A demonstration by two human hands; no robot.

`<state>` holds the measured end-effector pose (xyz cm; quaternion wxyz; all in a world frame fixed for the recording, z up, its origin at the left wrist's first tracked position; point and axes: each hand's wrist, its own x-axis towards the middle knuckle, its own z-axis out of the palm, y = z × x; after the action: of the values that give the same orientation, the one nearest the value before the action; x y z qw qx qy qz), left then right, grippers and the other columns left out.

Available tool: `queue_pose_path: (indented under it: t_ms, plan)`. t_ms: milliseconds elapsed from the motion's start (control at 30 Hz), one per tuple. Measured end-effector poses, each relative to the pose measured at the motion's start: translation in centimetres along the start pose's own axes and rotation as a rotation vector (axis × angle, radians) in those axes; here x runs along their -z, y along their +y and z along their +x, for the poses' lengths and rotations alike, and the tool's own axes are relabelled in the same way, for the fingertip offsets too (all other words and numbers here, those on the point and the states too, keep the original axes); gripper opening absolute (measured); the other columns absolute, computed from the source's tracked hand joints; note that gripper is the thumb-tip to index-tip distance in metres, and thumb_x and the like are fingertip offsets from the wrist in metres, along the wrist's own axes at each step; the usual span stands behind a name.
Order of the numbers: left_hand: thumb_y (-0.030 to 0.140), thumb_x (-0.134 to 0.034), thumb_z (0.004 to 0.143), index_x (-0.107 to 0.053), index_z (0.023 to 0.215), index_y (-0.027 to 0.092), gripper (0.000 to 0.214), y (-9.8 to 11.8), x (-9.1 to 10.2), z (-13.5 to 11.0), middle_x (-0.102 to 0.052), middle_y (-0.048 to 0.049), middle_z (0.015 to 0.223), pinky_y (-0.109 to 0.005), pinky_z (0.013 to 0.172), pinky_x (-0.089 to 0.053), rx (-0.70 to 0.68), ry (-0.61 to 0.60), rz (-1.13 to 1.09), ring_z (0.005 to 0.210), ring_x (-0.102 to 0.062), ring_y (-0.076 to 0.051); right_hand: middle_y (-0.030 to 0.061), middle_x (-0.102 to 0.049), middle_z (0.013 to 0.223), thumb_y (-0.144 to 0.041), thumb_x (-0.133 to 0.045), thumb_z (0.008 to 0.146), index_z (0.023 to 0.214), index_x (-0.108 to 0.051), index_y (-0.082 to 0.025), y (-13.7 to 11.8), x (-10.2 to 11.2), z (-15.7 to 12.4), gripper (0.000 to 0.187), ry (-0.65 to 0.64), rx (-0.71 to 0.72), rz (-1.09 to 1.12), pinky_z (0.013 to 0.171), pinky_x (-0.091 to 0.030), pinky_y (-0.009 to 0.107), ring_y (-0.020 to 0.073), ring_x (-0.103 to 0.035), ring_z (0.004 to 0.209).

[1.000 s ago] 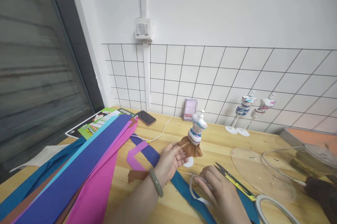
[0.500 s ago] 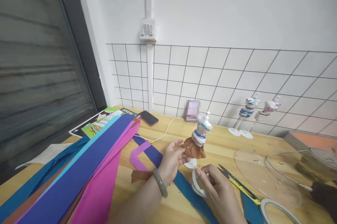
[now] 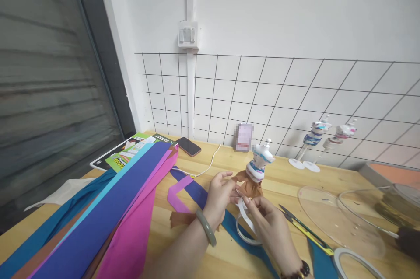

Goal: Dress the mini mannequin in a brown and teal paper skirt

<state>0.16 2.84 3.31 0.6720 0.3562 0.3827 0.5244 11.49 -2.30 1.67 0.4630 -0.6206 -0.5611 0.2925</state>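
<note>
A small white dress-form mannequin (image 3: 261,156) with blue and purple bands stands in front of me. A gathered brown fabric skirt (image 3: 254,188) hangs round its lower part. My left hand (image 3: 220,195), with a bracelet at the wrist, pinches the skirt's near left edge, one finger raised. Close beside it, my right hand (image 3: 269,221) is closed on a roll of white double-sided tape (image 3: 242,235), its fingertips near the skirt's lower edge. A strip of tape runs between roll and fingers. The mannequin's base is hidden by my hands.
Long coloured fabric strips (image 3: 108,209) lie at left over some booklets (image 3: 126,156). A phone (image 3: 189,146) lies behind. Yellow thread snips (image 3: 306,231), another tape roll (image 3: 352,261) and a clear round sheet (image 3: 337,213) are at right. Two more mannequins (image 3: 311,139) stand by the wall grid.
My right hand has moved up to the skirt's edge beside my left hand, bringing the tape with it. A strip of tape now shows off the roll. The view has shifted slightly.
</note>
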Motion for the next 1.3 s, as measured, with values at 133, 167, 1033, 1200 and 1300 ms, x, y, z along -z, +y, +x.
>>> queue_pose_path:
  t_ms: [133, 167, 1033, 1200, 1300]
  plan:
    - [0.018, -0.056, 0.066, -0.045, 0.097, 0.015, 0.034, 0.08, -0.03, -0.03, -0.058, -0.0013, 0.065, -0.022, 0.044, -0.044, -0.009, 0.007, 0.030, 0.049, -0.057, -0.013, -0.0009, -0.055, 0.051, -0.049, -0.050, 0.073, 0.058, -0.051, -0.019, 0.11, -0.09, 0.02, 0.034, 0.012, 0.002, 0.036, 0.047, -0.035, 0.021, 0.0124, -0.046, 0.049]
    - [0.018, -0.056, 0.065, -0.045, 0.097, 0.015, 0.034, 0.13, -0.03, -0.05, -0.058, -0.0013, 0.065, -0.023, 0.044, -0.045, -0.007, 0.007, 0.029, 0.049, -0.057, -0.013, -0.0007, -0.056, 0.052, -0.049, -0.050, 0.073, 0.058, -0.051, -0.019, 0.18, -0.09, 0.01, 0.034, 0.014, 0.001, 0.042, 0.047, -0.035, 0.021, 0.0124, -0.046, 0.049]
    - [0.024, -0.068, 0.059, -0.049, 0.093, 0.015, 0.040, 0.12, 0.20, 0.10, -0.058, 0.0011, 0.058, -0.022, 0.045, -0.044, -0.030, -0.014, 0.049, 0.047, -0.056, -0.012, 0.0010, -0.057, 0.056, -0.047, -0.051, 0.074, 0.061, -0.055, -0.017, 0.91, -0.57, 0.56, 0.033, -0.012, -0.005, 0.099, 0.048, -0.037, 0.022, 0.0127, -0.048, 0.051]
    - [0.028, -0.072, 0.055, -0.051, 0.093, 0.016, 0.045, -0.07, 0.40, 0.29, -0.057, 0.0012, 0.061, -0.022, 0.045, -0.044, -0.025, -0.026, 0.037, 0.049, -0.056, -0.012, 0.0016, -0.057, 0.056, -0.046, -0.052, 0.074, 0.060, -0.055, -0.017, 0.85, -0.61, 0.70, 0.032, 0.000, 0.002, 0.102, 0.048, -0.037, 0.023, 0.0133, -0.049, 0.051]
    - [0.028, -0.073, 0.054, -0.051, 0.093, 0.015, 0.046, 0.08, 0.46, 0.25, -0.058, 0.0004, 0.062, -0.022, 0.046, -0.045, -0.011, -0.048, 0.047, 0.051, -0.056, -0.012, 0.0023, -0.059, 0.058, -0.047, -0.051, 0.074, 0.062, -0.055, -0.017, 0.82, -0.56, 0.76, 0.032, -0.017, -0.001, 0.098, 0.050, -0.038, 0.024, 0.0142, -0.050, 0.053]
